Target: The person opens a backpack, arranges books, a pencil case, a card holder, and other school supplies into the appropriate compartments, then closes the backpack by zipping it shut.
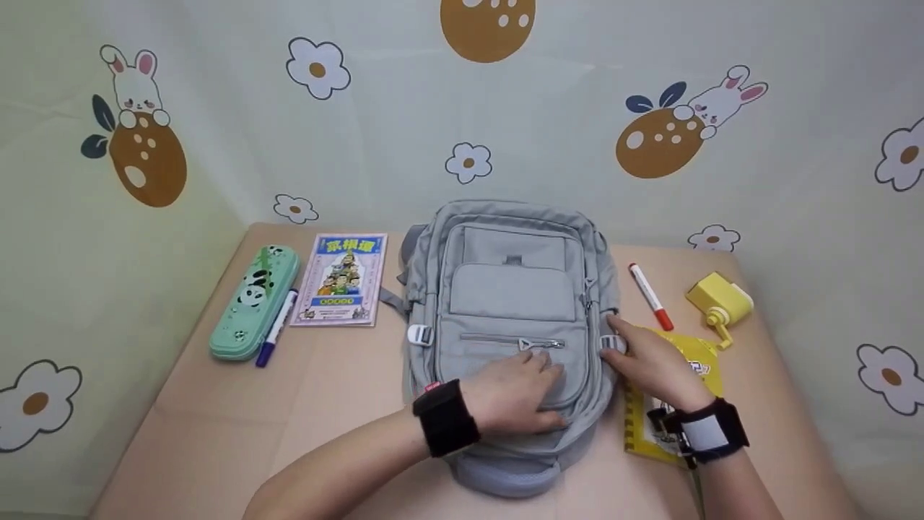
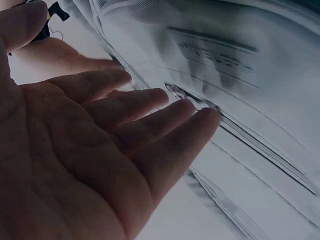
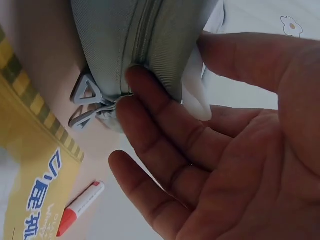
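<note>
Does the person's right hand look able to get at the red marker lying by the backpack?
Probably yes. The right hand rests at the backpack side, over the yellow book, and the red marker lies just beyond it on bare table with nothing between.

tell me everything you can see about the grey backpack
The backpack is light grey woven fabric, lying flat on the table, front up, top toward the wall. It has stacked front pockets, a closed zip with a triangular pull, and white side buckles. The left hand rests flat on its lower pocket; the right hand touches its side zip by two triangular pulls.
</note>
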`<state>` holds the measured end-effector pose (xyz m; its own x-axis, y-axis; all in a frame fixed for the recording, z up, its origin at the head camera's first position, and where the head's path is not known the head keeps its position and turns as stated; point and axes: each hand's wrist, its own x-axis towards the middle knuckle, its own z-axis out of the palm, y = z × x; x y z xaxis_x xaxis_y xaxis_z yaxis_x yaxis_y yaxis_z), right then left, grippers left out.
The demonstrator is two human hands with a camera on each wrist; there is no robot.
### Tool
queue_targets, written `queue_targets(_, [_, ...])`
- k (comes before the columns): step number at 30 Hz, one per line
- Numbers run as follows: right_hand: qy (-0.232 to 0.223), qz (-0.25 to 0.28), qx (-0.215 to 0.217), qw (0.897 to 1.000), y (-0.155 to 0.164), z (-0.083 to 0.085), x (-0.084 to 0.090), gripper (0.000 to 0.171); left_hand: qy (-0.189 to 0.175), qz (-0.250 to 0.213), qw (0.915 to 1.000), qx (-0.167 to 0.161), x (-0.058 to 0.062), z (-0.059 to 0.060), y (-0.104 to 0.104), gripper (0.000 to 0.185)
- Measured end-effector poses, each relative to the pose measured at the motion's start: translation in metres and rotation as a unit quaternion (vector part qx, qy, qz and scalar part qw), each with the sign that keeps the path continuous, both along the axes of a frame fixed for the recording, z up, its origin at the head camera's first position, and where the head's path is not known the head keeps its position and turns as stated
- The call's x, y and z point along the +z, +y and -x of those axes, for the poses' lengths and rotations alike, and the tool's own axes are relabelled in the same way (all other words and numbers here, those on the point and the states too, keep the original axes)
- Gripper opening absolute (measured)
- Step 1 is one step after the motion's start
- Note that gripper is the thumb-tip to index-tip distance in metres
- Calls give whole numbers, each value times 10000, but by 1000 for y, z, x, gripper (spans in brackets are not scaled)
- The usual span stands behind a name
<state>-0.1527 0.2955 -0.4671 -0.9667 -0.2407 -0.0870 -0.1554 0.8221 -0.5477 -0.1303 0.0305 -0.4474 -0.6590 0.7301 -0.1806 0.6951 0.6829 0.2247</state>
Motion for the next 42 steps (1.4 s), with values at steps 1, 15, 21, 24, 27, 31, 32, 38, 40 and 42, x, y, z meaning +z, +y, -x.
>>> queue_targets(1, [16,26,-22,10000,-1,0,0,64,-43,18,10000,61,0,0,4,83])
queue_targets(15, [-93,826,-411,9957,-10,1,-2,60,152,188,9973,687,-4,8,59,93])
queue_targets(21, [-163,1030,-586,9928,-15,4,1,65,1061,632,9895,750,-13,13,78,87])
queue_targets(24, [-234,1063,-643,9920,-17,6,1,66,1265,716,9849,944,-19,20,83,86])
queue_targets(27, [-329,1161,-657,9905,-18,7,0,65,1354,799,9815,1092,-23,27,86,84])
queue_targets(31, [-413,1298,-642,9886,-19,7,-1,54,1226,814,9824,1153,-25,34,87,74])
queue_targets(32, [-410,1325,-630,9883,-19,7,-1,51,1144,780,9834,1177,-25,35,87,70])
queue_targets(38, [-626,1771,-534,9807,-16,7,0,46,644,374,9883,1334,-17,37,85,41])
queue_targets(40, [-772,1952,-535,9762,-12,7,1,46,501,356,9900,1270,-14,38,83,35])
queue_targets(42, [-804,1998,-620,9746,-7,7,1,45,331,356,9918,1186,-11,40,81,32])
